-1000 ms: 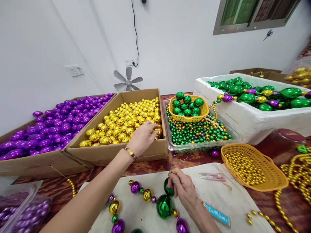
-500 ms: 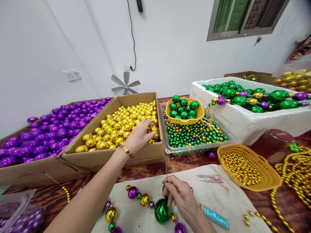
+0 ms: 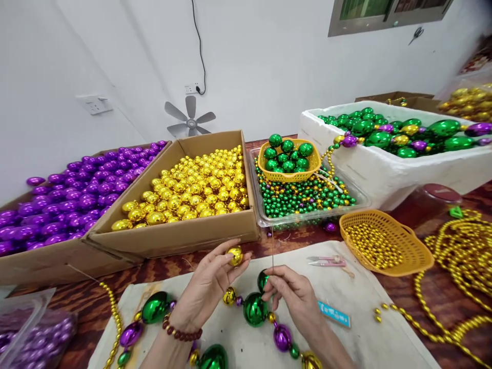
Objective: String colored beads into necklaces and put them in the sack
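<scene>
My left hand point(image 3: 203, 287) grips a shiny gold ball bead point(image 3: 234, 255) in its fingertips, just in front of the gold bead box. To its right, my right hand point(image 3: 295, 297) is closed around a thin upright needle point(image 3: 272, 248) whose tip points up. A green bead point(image 3: 262, 281) sits against the right fingers, partly hidden by them. Below lies a big green ball point(image 3: 255, 309) of a bead string, with a purple bead point(image 3: 282, 337) and a smaller gold one point(image 3: 229, 295) along it. More of the string, including a green bead point(image 3: 155, 307), lies left of my left wrist.
A cardboard box of gold balls point(image 3: 177, 233) stands behind, beside purple balls point(image 3: 77, 200). A clear tray point(image 3: 265, 220) of small beads, a foam box point(image 3: 400, 177), an orange basket point(image 3: 417, 251), pink snips point(image 3: 326, 261) and a blue label point(image 3: 334, 313) are to the right.
My left hand has come back from the gold bead box toward my right hand, now with a gold bead in its fingers. My right hand still grips the needle. The view has tilted down slightly.
</scene>
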Demonstrator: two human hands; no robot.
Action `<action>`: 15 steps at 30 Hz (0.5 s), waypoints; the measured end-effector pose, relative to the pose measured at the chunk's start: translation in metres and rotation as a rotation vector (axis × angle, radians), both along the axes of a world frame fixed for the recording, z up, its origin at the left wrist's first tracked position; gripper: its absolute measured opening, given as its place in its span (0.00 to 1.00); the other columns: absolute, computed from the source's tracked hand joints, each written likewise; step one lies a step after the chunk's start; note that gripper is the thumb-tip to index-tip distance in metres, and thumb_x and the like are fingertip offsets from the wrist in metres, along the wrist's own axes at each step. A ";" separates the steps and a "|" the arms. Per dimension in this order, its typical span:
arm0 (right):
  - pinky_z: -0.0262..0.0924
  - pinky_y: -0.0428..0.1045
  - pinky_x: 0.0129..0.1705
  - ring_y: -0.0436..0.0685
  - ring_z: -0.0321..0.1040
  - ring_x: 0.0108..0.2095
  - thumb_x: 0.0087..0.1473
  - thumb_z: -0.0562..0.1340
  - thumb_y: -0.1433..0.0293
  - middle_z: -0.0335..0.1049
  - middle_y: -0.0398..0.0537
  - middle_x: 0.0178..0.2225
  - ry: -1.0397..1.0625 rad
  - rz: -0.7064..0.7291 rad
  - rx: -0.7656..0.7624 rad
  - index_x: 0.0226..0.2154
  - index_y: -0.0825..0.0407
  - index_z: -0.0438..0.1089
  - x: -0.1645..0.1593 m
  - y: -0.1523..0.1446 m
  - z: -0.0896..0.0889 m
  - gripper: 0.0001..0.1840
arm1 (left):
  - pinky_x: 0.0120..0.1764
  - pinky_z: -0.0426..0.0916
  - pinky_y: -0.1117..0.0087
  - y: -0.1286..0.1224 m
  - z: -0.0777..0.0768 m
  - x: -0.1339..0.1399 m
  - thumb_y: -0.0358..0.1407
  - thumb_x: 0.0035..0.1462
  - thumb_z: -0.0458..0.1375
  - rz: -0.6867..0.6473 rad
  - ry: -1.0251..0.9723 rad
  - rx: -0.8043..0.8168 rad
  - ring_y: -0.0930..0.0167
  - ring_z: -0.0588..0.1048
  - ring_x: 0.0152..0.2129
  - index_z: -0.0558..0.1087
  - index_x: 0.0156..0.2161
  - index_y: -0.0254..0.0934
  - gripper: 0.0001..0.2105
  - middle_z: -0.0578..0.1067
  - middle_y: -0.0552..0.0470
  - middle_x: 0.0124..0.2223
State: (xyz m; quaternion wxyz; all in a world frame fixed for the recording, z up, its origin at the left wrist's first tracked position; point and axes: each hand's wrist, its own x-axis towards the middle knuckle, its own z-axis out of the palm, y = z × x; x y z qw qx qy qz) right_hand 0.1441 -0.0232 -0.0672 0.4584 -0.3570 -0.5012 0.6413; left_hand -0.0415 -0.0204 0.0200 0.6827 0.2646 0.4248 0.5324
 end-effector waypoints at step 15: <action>0.62 0.44 0.27 0.50 0.68 0.26 0.63 0.53 0.65 0.71 0.44 0.27 -0.172 0.077 0.102 0.42 0.52 0.68 0.009 -0.010 0.004 0.11 | 0.38 0.72 0.69 0.002 -0.025 0.011 0.35 0.59 0.58 0.107 -0.071 -0.049 0.68 0.76 0.37 0.72 0.48 0.40 0.12 0.74 0.50 0.40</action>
